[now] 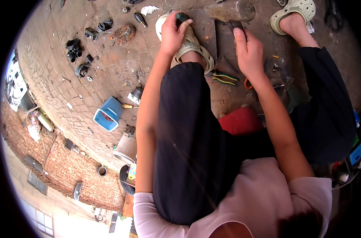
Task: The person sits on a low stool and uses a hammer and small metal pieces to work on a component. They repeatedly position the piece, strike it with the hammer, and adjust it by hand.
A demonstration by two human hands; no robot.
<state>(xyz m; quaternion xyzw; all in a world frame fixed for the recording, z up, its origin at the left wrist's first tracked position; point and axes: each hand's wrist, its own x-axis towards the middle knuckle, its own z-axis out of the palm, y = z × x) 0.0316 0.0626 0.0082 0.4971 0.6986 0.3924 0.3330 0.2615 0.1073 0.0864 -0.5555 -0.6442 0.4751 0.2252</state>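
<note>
My left hand (pixel 172 35) grips a dark piece (pixel 183 17), my right hand (pixel 249 52) a dark handle (pixel 236 24). The piece seems unfinished; loose black parts (pixel 73 49) lie further left.

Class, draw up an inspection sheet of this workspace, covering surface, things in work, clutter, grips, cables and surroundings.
Surface: brown paved ground, dirty-looking.
Things in work: dark rounded object and dark tool-like piece, kinds unclear; brown block close to the latter, contact uncertain.
Clutter: black parts, white scrap and blue bin toward the left; pliers with yellow-and-green handles between the legs.
Grips: left grip closed on the rounded object; right grip closed on the tool-like piece.
Cables: nothing seen that is clearly one.
Surroundings: red object between the thighs, partly hidden; brickwork and window at lower left.
</note>
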